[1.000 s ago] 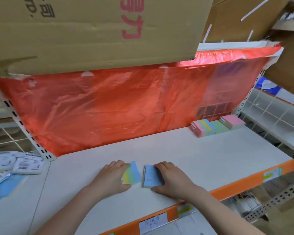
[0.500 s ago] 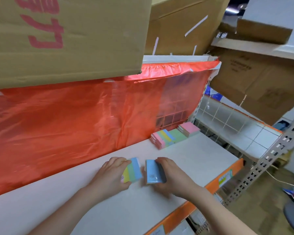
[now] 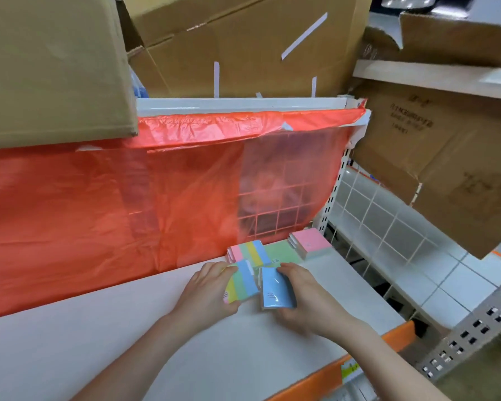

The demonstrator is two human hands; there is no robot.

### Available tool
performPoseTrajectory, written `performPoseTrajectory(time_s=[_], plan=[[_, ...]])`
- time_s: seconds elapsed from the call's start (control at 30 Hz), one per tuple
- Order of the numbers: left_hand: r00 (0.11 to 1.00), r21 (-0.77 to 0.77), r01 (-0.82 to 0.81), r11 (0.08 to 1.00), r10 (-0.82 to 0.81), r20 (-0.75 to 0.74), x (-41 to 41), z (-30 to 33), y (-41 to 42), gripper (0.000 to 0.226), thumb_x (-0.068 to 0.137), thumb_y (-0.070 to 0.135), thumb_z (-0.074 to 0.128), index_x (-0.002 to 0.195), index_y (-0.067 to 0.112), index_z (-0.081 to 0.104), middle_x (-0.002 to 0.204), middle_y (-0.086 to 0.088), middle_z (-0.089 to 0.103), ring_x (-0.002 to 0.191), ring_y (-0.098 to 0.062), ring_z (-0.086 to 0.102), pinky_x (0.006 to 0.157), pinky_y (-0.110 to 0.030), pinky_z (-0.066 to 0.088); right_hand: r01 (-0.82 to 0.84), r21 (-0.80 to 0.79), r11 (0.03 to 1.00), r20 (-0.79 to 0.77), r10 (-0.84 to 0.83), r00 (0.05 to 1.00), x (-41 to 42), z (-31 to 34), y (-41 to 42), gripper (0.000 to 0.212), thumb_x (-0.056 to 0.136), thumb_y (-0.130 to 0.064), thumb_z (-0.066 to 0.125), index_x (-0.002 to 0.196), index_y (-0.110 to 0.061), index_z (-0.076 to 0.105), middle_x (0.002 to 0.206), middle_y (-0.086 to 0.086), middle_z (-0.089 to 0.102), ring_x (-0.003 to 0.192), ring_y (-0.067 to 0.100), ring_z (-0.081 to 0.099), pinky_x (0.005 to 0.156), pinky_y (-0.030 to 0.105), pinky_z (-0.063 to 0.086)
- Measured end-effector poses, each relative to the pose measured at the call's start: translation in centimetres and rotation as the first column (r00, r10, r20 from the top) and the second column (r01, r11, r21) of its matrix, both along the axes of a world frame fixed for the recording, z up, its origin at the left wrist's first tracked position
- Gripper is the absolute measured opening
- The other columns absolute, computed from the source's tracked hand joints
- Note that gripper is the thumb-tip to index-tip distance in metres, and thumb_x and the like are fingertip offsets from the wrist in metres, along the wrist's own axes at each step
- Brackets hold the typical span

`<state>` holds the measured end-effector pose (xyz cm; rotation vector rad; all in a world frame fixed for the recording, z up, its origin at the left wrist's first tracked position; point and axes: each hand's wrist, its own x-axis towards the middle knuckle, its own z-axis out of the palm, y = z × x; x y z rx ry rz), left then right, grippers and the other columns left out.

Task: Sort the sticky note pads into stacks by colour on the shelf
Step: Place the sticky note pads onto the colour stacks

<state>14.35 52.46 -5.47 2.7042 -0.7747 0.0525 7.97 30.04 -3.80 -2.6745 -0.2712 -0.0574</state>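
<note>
The left hand [image 3: 207,290] has its fingers curled shut around a striped pad [image 3: 241,282], and just beside it the right hand [image 3: 302,298] is closed on a blue pad [image 3: 277,287]; both pads look lifted a little off the white shelf [image 3: 99,342], near the stacks at the back. To do this step well, I would carry each pad level and set the striped one squarely on the striped stack [image 3: 250,251], edges matched so it does not slide. The blue pad seems to have no stack yet, so it probably needs a bare spot beside the green pad [image 3: 281,253] and the pink stack [image 3: 311,243]. Behind hangs a red plastic sheet [image 3: 99,204], with cardboard boxes [image 3: 243,44] above and a wire rack [image 3: 388,227] to the right.
</note>
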Motion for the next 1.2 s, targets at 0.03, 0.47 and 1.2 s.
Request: performPoseTrajectory(time_s=[0.03, 0.47, 1.2], plan=[[1.000, 0.000, -0.024, 1.000, 0.024, 0.006, 0.0, 0.1, -0.6, 0.077, 0.071, 0.055, 0.047, 0.142, 0.027, 0.036, 0.143, 0.012, 0.036, 0.133, -0.012, 0.028, 0.106, -0.026, 0.028, -0.015, -0.001, 1.000, -0.005, 0.015, 1.000, 0.3, -0.1, -0.7, 0.072, 0.083, -0.031, 0.065, 0.142, -0.013, 0.029, 0.147, -0.001, 0.029, 0.138, 0.010, 0.023, 0.103, 0.006, 0.010], [0.991, 0.149, -0.106, 0.983, 0.116, -0.062, 5.5, 2.3, -6.1, 0.065, 0.081, 0.039, 0.063, 0.140, 0.026, 0.039, 0.143, 0.006, 0.037, 0.132, -0.016, 0.030, 0.107, -0.031, 0.031, -0.165, -0.034, 0.986, -0.048, 0.164, 0.985, 2.2, -0.8, -4.5, 0.072, 0.083, -0.040, 0.063, 0.143, -0.017, 0.029, 0.146, -0.004, 0.031, 0.136, 0.008, 0.026, 0.105, 0.009, 0.016], [0.999, 0.233, -0.026, 0.972, 0.036, -0.041, 7.5, 0.4, -6.6, 0.058, 0.088, 0.040, 0.052, 0.140, 0.025, 0.033, 0.142, -0.002, 0.033, 0.131, -0.022, 0.029, 0.102, -0.035, 0.033, -0.168, -0.060, 0.984, -0.131, 0.159, 0.979, 2.6, -0.5, -4.1, 0.073, 0.083, -0.044, 0.063, 0.144, -0.020, 0.030, 0.147, -0.004, 0.033, 0.135, 0.011, 0.027, 0.107, 0.015, 0.021]])
